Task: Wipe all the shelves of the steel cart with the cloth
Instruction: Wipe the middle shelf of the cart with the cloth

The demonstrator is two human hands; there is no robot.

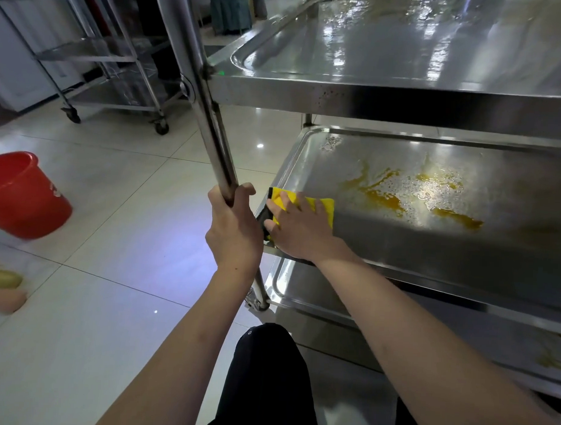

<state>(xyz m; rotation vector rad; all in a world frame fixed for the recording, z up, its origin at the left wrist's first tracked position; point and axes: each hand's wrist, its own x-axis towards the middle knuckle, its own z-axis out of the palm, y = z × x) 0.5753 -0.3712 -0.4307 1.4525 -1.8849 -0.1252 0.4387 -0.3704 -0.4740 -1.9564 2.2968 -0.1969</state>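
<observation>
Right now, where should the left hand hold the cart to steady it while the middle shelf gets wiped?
Probably where the left hand already grips: the slanted corner post, just above the middle shelf, taken from the outer side. The round tube suits a full wrap and stays clear of the cloth under the right hand.

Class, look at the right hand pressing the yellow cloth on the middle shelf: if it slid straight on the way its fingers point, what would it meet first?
Probably the shelf's raised left rim, just beyond the cloth under the right hand; depth is unclear.
</observation>
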